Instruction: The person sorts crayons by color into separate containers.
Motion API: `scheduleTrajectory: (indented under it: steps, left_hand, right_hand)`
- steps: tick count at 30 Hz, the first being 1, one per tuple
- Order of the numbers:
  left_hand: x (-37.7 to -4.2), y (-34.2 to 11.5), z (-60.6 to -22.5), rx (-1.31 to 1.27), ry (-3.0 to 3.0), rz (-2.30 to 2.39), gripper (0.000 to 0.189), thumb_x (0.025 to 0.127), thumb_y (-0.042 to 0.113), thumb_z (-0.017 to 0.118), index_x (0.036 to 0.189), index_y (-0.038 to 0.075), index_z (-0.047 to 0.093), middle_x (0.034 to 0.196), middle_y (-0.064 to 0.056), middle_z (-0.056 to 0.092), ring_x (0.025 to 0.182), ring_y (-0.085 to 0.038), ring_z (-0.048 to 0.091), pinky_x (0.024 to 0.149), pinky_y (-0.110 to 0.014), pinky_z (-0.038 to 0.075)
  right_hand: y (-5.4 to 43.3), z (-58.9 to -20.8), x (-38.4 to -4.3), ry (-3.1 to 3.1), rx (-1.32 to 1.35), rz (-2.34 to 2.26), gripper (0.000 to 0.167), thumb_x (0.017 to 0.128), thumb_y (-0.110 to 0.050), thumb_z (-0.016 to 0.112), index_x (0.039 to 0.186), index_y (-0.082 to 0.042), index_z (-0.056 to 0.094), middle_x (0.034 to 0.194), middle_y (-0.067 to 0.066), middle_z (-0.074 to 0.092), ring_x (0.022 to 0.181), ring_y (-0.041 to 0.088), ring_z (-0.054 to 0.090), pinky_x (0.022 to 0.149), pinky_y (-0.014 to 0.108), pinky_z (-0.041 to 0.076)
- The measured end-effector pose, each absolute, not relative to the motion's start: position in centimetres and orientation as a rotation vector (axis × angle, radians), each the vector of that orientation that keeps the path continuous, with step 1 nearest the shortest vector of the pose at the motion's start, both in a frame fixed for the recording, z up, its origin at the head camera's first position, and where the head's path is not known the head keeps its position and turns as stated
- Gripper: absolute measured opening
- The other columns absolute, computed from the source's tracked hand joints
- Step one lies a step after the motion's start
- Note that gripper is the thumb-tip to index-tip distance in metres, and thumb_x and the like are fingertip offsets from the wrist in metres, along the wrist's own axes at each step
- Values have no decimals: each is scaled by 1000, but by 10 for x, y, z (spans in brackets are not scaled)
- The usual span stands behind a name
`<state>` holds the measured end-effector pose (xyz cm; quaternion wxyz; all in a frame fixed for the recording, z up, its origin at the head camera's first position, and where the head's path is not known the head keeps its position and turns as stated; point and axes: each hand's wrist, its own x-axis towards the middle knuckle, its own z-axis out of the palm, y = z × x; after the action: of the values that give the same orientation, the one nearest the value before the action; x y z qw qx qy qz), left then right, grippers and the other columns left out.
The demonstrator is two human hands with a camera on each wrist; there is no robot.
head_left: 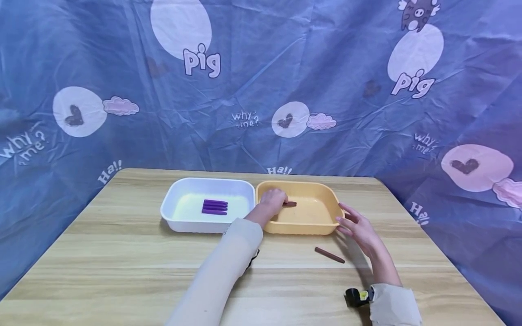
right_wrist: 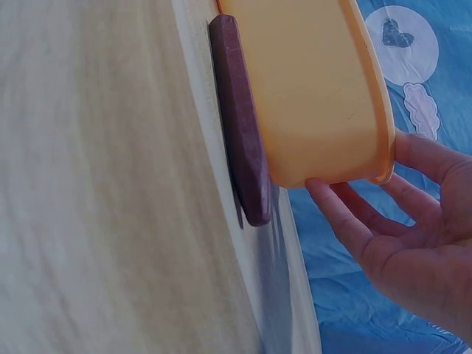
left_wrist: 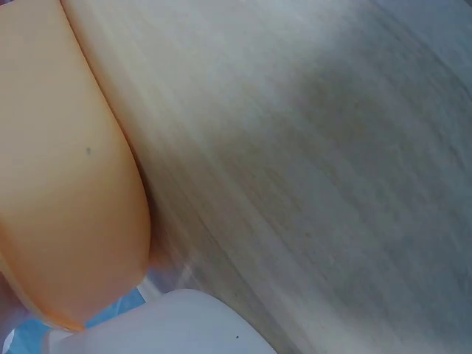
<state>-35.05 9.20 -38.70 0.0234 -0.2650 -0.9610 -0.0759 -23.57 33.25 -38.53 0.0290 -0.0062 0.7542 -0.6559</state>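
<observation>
My left hand [head_left: 273,200] reaches into the left part of the yellow-orange tray [head_left: 303,229] and pinches a brown crayon [head_left: 290,204] low over its floor. Most of the fingers are hidden behind the back of the hand. With the fingers of my right hand [head_left: 360,229], I hold the tray's right end at the rim; in the right wrist view the fingers lie against its corner. A second brown crayon [right_wrist: 242,122] lies on the table in front of the tray. The left wrist view shows only the tray's outer wall [left_wrist: 74,169], not the crayon.
A white tray [head_left: 191,226] stands directly left of the yellow-orange one, with several purple crayons [head_left: 215,207] side by side in it. Both trays sit toward the back of the wooden table [head_left: 122,271]. A blue printed curtain [head_left: 244,68] hangs behind.
</observation>
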Motion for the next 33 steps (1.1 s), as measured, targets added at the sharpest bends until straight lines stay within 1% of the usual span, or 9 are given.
scheduleTrajectory:
  steps: [8,11,14,17,20,24,27,29,33]
  left_hand:
    - [-350,90,-387,-800,-2962,-227,22,78,1,63,77,21,71,80,4,60,75,-13,53,59,-23,45]
    - [-347,89,-384,-817,-2951,-218,24,80,1,63,84,23,72,85,4,61,78,-13,54,61,-23,46]
    - [-343,88,-381,-855,-2932,-220,27,81,4,63,95,25,72,93,5,63,85,-13,55,67,-23,47]
    - [-338,85,-376,-902,-2903,-250,30,80,6,65,102,25,71,98,5,63,89,-12,56,71,-23,48]
    - [-329,83,-371,-954,-2856,-276,30,77,8,68,102,24,71,94,6,62,86,-12,56,67,-23,48]
    - [-314,83,-363,-1041,-2771,-264,23,80,14,69,101,23,71,88,6,59,82,-12,55,58,-23,47]
    - [-300,87,-357,-1100,-2707,-246,20,83,20,68,102,24,71,91,7,60,85,-12,55,57,-21,47]
    - [-290,91,-354,-1138,-2678,-242,22,83,22,68,105,24,70,95,7,60,87,-12,56,58,-20,47]
    - [-270,101,-350,-1220,-2637,-228,23,84,25,68,106,26,70,96,8,61,85,-11,55,57,-18,46]
  right_hand:
    - [332,-386,-236,2325,-17,-2030,63,94,-8,50,145,2,14,136,35,22,111,23,47,93,31,44]
    - [331,-386,-236,2324,-20,-2031,63,94,-8,50,145,2,14,136,35,22,113,25,46,93,31,44]
    - [332,-386,-236,2324,-20,-2032,63,94,-8,50,145,2,14,137,36,21,114,27,45,93,31,44]
    - [332,-386,-236,2323,-18,-2033,63,94,-8,50,145,2,14,137,35,22,114,26,45,93,31,44]
    - [333,-385,-237,2322,-11,-2035,63,94,-9,51,145,2,14,136,35,22,111,23,48,93,31,44]
    - [333,-384,-237,2322,-10,-2032,63,94,-8,50,145,1,14,135,34,22,107,19,51,93,30,44]
    - [333,-384,-236,2321,-12,-2029,63,94,-8,50,145,2,14,135,35,21,106,18,51,93,31,44]
    - [332,-384,-235,2317,-11,-2032,63,94,-8,50,145,2,14,136,36,21,106,17,51,93,31,44]
    - [332,-385,-235,2309,-7,-2043,63,94,-7,50,145,3,14,135,36,21,104,14,52,93,31,44]
